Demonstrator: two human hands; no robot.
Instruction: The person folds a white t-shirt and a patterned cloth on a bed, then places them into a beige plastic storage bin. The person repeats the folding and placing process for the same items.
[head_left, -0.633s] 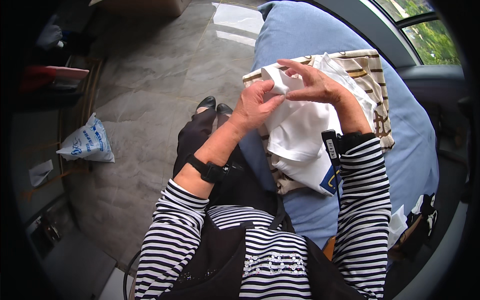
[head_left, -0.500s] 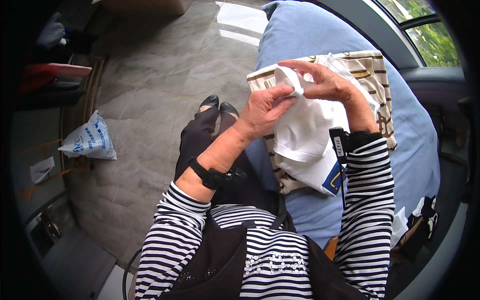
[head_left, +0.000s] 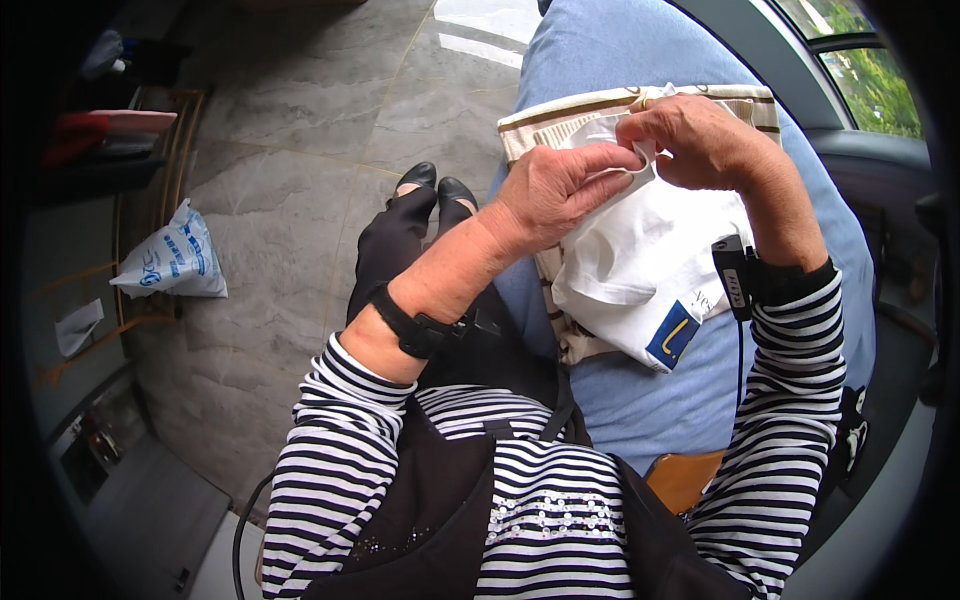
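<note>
A white garment [head_left: 650, 240], which looks like a T-shirt with a dark blue patch near its lower corner, lies loosely bunched in front of me. My left hand [head_left: 555, 195] is closed, with thumb and fingers pinching a raised edge of the white cloth. Close beside it, my right hand [head_left: 710, 145] has its fingers curled down onto the same edge, its fingertips partly hidden by the fabric. Beneath the white garment spreads a cream and brown striped piece of clothing [head_left: 540, 118], its middle covered.
Blue bedding [head_left: 620, 405] supports the clothes. A window [head_left: 870, 90] is at the upper right. On the left, a white and blue plastic bag [head_left: 178, 258] sits on the grey tiled floor [head_left: 290, 220] near a rack. Part of a brown chair [head_left: 683, 482] shows by my right side.
Both hands have shifted to the right, still on the white cloth's edge. My right hand has turned over, fingers now pointing left and down. The garment lies more spread to the right.
</note>
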